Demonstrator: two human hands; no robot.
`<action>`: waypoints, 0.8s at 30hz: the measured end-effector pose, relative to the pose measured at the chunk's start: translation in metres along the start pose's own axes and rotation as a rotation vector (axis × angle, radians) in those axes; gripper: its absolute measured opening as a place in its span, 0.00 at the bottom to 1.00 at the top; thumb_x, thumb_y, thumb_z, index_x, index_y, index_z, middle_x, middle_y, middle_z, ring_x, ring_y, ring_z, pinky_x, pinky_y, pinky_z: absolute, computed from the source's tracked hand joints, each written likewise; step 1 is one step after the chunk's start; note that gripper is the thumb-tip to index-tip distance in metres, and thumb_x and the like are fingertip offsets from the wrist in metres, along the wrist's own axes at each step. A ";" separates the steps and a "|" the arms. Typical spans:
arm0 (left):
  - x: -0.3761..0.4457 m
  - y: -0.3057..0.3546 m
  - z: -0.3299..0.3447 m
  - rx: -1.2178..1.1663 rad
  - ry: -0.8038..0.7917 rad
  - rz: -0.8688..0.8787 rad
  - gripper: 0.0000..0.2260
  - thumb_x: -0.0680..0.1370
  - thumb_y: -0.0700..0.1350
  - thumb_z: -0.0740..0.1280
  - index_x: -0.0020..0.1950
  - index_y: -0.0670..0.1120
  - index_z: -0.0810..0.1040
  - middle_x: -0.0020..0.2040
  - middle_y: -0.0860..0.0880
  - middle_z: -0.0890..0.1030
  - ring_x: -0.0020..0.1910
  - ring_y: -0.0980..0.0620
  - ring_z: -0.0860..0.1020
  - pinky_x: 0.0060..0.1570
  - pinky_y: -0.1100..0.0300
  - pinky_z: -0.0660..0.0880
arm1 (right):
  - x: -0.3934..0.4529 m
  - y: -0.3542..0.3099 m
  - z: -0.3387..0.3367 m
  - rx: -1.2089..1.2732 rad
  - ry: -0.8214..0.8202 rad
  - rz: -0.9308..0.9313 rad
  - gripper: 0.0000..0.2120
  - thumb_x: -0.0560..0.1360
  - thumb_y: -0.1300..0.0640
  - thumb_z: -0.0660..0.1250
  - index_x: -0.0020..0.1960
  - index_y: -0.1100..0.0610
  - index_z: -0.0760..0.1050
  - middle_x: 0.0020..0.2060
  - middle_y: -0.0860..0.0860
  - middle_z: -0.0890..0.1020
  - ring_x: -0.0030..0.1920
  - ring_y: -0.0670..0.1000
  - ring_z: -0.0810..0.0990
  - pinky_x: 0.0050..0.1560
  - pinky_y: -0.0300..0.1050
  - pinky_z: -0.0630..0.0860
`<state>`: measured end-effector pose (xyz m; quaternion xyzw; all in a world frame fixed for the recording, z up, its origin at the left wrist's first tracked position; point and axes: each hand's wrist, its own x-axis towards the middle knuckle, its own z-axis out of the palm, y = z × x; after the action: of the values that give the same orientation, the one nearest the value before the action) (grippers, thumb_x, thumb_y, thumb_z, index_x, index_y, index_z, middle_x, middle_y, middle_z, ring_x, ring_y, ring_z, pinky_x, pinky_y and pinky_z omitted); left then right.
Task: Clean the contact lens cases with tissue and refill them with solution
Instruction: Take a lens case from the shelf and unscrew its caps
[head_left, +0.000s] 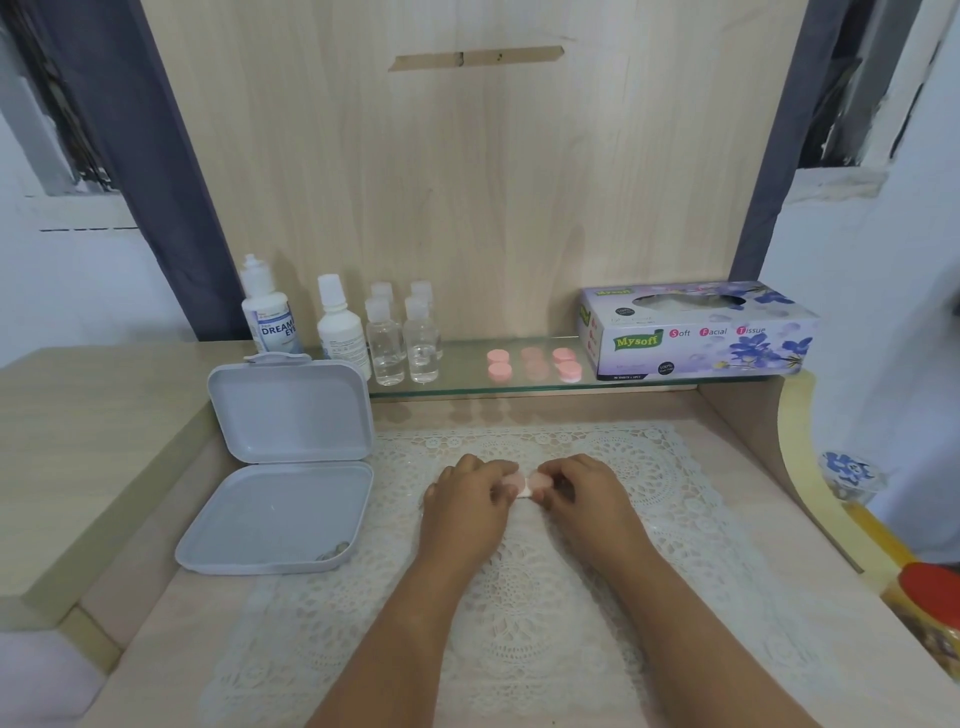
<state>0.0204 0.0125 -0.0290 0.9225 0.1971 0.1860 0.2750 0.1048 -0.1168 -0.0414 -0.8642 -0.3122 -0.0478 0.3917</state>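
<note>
A pink contact lens case (525, 483) is held over the lace mat (519, 597) by both hands, its two round caps pinched from either side: the left hand (470, 499) has its fingers (501, 480) curled on the left cap, the right hand (582, 493) on the right cap. A white strip shows between the caps, just under the fingertips. The step in hand is judged to be the opening of the case; no tissue is held, so wiping is not yet begun. Next, the caps would need to be unscrewed and a sheet drawn from the box.

Counted from largest to smallest: one tissue box (696, 332), well beyond the right hand's fingers on the glass shelf (467, 384); one grey hinged storage box (283, 467), lying open just left of the left hand's fingers; two white solution bottles (267, 312), far beyond the left fingers; four small clear bottles (402, 338) beside them; three more pink lens cases (532, 362), straight beyond the fingertips on the shelf, the middle one paler. Whether the cases hold liquid cannot be told.
</note>
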 end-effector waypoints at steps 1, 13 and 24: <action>0.000 0.001 0.000 0.002 0.011 -0.009 0.12 0.79 0.51 0.63 0.62 0.57 0.76 0.54 0.56 0.75 0.56 0.54 0.71 0.59 0.57 0.64 | 0.000 0.000 0.000 0.004 -0.001 0.003 0.12 0.75 0.49 0.69 0.56 0.52 0.79 0.47 0.44 0.77 0.52 0.46 0.74 0.57 0.48 0.73; 0.012 0.000 -0.006 -0.236 -0.064 -0.133 0.07 0.77 0.55 0.67 0.49 0.54 0.75 0.46 0.54 0.78 0.48 0.52 0.77 0.53 0.51 0.74 | 0.000 -0.001 -0.001 0.000 -0.012 0.018 0.12 0.75 0.50 0.69 0.56 0.53 0.79 0.49 0.44 0.78 0.53 0.47 0.73 0.57 0.46 0.72; 0.061 0.017 -0.001 -0.074 -0.125 -0.157 0.07 0.75 0.52 0.70 0.53 0.57 0.81 0.56 0.49 0.76 0.61 0.48 0.67 0.54 0.58 0.69 | -0.001 -0.001 -0.001 0.012 0.007 0.008 0.09 0.76 0.51 0.68 0.54 0.52 0.80 0.46 0.44 0.77 0.52 0.46 0.73 0.55 0.44 0.71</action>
<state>0.0761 0.0281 -0.0036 0.9033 0.2440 0.1132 0.3341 0.1032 -0.1173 -0.0405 -0.8628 -0.3078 -0.0474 0.3982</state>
